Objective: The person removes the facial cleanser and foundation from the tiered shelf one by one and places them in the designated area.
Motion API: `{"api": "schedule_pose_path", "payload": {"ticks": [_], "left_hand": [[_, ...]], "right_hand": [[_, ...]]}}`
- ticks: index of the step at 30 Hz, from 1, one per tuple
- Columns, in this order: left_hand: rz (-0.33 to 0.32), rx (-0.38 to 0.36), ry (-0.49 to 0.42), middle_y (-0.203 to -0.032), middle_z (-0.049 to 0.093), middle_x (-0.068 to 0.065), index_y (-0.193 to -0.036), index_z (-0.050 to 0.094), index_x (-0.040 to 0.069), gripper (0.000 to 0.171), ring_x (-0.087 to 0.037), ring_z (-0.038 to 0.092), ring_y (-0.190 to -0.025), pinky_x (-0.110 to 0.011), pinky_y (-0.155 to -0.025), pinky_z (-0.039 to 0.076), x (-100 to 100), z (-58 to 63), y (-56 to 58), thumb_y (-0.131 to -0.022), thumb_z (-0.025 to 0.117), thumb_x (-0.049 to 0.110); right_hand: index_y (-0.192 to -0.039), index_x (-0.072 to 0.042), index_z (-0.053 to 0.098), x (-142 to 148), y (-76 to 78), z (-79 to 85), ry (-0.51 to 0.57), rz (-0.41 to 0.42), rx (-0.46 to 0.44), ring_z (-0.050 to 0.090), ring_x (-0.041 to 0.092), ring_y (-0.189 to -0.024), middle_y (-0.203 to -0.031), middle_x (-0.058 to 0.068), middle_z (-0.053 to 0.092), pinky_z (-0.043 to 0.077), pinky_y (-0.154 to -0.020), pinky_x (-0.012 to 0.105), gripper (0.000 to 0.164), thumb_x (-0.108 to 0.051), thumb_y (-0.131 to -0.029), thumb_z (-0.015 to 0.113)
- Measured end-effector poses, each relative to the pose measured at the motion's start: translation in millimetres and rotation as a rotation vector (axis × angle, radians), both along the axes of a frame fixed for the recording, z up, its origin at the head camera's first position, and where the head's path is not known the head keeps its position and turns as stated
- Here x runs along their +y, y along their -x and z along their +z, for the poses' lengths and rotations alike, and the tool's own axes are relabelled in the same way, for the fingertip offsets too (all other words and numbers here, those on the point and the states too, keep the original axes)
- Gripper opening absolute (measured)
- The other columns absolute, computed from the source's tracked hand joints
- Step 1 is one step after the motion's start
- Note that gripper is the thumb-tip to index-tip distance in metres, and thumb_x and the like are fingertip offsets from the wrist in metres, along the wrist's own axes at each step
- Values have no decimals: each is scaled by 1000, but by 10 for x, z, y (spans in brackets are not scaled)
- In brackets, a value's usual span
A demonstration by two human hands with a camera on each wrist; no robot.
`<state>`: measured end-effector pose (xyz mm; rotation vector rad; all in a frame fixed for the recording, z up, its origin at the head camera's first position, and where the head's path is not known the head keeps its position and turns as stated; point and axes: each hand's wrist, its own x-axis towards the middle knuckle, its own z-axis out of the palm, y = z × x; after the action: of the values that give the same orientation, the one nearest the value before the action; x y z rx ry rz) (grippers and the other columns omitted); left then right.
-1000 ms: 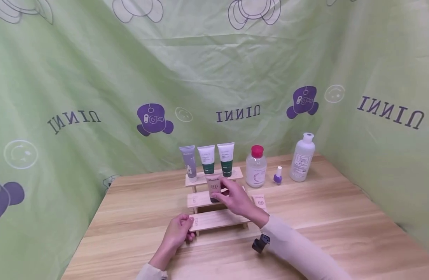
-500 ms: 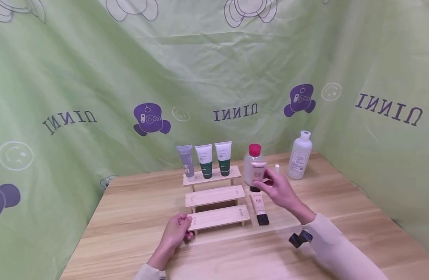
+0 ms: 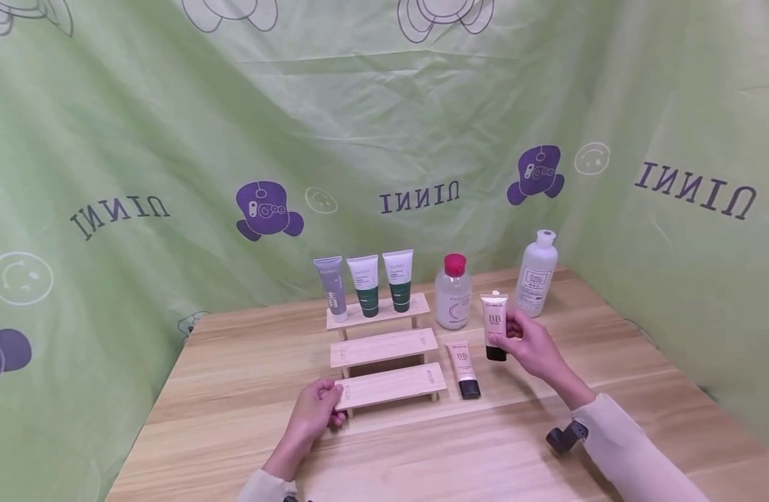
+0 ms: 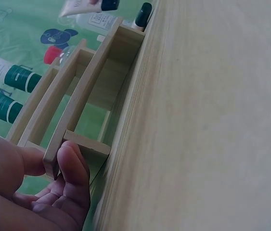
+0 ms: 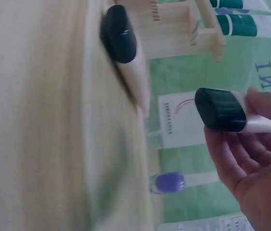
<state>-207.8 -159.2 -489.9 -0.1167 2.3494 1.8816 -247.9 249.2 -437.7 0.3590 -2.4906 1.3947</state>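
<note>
your right hand (image 3: 535, 346) pinches a pink bb tube (image 3: 495, 321) by its side, holding it upright, black cap (image 3: 496, 354) down, above the wooden table (image 3: 233, 390) and clear of its surface. your left hand (image 3: 313, 409) grips the left end of the lowest step (image 3: 390, 386) of a three-step wooden stand (image 3: 384, 348). a second bb tube (image 3: 461, 359) lies on the table, just right of the stand. a grey tube (image 3: 332, 287) and two green-and-white tubes (image 3: 366, 284) stand on the top step (image 3: 419, 304). farther back are a red-capped bottle (image 3: 453, 298), a small purple bottle (image 5: 170, 183) and a white bottle (image 3: 537, 280)

cloth-walled booth: green drapes (image 3: 334, 125), wooden table (image 3: 233, 390)
</note>
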Motion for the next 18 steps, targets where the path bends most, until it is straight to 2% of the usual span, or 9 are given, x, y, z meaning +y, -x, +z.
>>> {"api": "schedule_pose_path", "payload": {"ticks": [6, 9, 14, 18], "left_hand": [[11, 9, 6, -74, 63, -9, -116, 53, -9, 31, -14, 59, -53, -26, -50, 53, 11, 15, -1, -99, 55, 18], [12, 8, 3, -74, 63, -9, -116, 54, -8, 31, -14, 59, -52, -26, -50, 53, 21, 19, -7, -99, 56, 18], [8, 0, 6, -74, 63, -8, -116, 53, -8, 31, -14, 60, -53, -26, -50, 53, 23, 6, -9, -99, 56, 17], [9, 0, 15, -75, 63, -9, -117, 53, -8, 31, -14, 60, -53, -26, -51, 53, 17, 9, -6, -99, 56, 18]], "right_hand": [[-123, 12, 51, 0, 34, -101, 7, -2, -203, 67, 27, -86, -99, 23, 66, 59, -68, 30, 47, -9, -86, 73], [-119, 13, 52, -12, 35, -134, -20, -5, -307, 66, 24, -80, -95, 20, 67, 59, -65, 35, 46, -8, -85, 74], [-111, 12, 57, -41, 34, -179, -124, -27, -374, 63, 20, -73, -87, 13, 68, 56, -62, 33, 43, -11, -81, 77], [-107, 10, 60, -69, 39, -213, -154, -28, -395, 62, 19, -69, -83, 11, 67, 55, -59, 32, 40, -14, -81, 78]]}}
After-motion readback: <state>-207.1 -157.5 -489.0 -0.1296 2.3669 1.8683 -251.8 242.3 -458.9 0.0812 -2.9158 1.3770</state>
